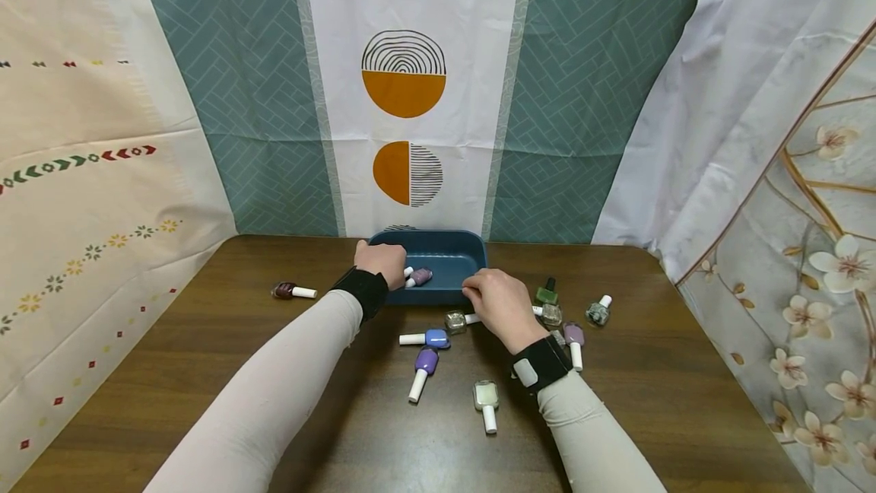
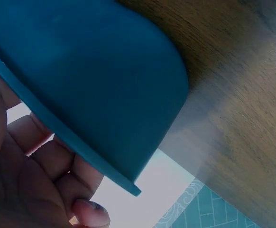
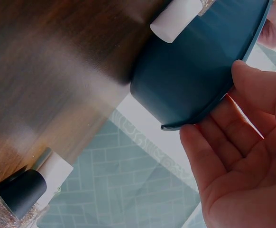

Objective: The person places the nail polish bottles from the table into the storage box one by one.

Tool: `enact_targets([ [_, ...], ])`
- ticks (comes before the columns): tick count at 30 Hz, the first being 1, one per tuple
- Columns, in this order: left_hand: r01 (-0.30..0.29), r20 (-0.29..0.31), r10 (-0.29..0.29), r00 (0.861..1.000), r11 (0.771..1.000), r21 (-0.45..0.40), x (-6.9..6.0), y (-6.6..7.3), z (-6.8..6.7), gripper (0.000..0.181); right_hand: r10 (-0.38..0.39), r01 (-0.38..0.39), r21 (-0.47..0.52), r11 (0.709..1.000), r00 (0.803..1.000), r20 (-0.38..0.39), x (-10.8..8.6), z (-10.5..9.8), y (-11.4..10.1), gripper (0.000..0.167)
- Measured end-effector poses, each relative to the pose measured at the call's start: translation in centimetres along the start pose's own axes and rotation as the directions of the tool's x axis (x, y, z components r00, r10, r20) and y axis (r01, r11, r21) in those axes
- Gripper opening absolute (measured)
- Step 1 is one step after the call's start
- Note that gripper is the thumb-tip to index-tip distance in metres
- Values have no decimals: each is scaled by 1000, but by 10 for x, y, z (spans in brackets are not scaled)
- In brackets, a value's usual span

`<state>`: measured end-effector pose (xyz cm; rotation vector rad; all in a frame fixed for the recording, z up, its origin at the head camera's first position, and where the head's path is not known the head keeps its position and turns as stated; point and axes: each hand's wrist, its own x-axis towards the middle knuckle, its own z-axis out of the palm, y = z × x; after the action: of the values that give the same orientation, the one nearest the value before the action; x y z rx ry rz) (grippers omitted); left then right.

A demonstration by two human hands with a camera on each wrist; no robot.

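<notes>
A dark blue plastic bin (image 1: 448, 268) stands at the back of the table. My left hand (image 1: 383, 261) grips its left rim, fingers curled over the edge; in the left wrist view the fingers (image 2: 52, 156) lie along the rim. My right hand (image 1: 503, 303) holds the front right corner of the rim, the thumb on one side and the fingers on the other in the right wrist view. A mauve nail polish bottle (image 1: 420, 277) lies inside the bin, next to another white cap. Just in front lies a glitter nail polish bottle (image 1: 455, 320), its cap partly behind my right hand.
Blue (image 1: 436, 338), purple (image 1: 426, 361) and pale clear (image 1: 486, 394) nail polish bottles lie in front. A dark red bottle (image 1: 284, 290) lies left. On the right are a green bottle (image 1: 547, 295), a mauve bottle (image 1: 573, 334) and several glitter ones. Curtains hang behind the table.
</notes>
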<state>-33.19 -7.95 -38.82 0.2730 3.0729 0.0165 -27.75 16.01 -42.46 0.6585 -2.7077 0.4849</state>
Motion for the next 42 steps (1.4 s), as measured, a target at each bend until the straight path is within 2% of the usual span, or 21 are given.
enact_targets([
  [9,-12,-116,11,993,1000,-6,-8,-4,-1,11,1,-1,-1,1000,1000,-4,0,-1,1,11],
  [18,-47,-224,45,973,999,-5,-34,-4,-7,20,-3,3,1,1000,1000,-13,-2,1,1,11],
  [26,-41,-287,32,957,999,-24,-43,-18,-2,39,-8,8,3,1000,1000,-4,-1,0,-1,12],
  [34,-76,-394,69,916,997,-4,-60,-37,4,43,-11,11,2,1000,1000,-12,-2,0,-1,12],
  [38,-90,-416,75,906,996,-15,-67,-46,7,45,-17,17,6,1000,1000,-17,-2,-1,0,11],
  [42,-102,-419,79,904,994,-33,-74,-55,8,46,-16,16,6,1000,1000,-17,-1,-1,0,11],
])
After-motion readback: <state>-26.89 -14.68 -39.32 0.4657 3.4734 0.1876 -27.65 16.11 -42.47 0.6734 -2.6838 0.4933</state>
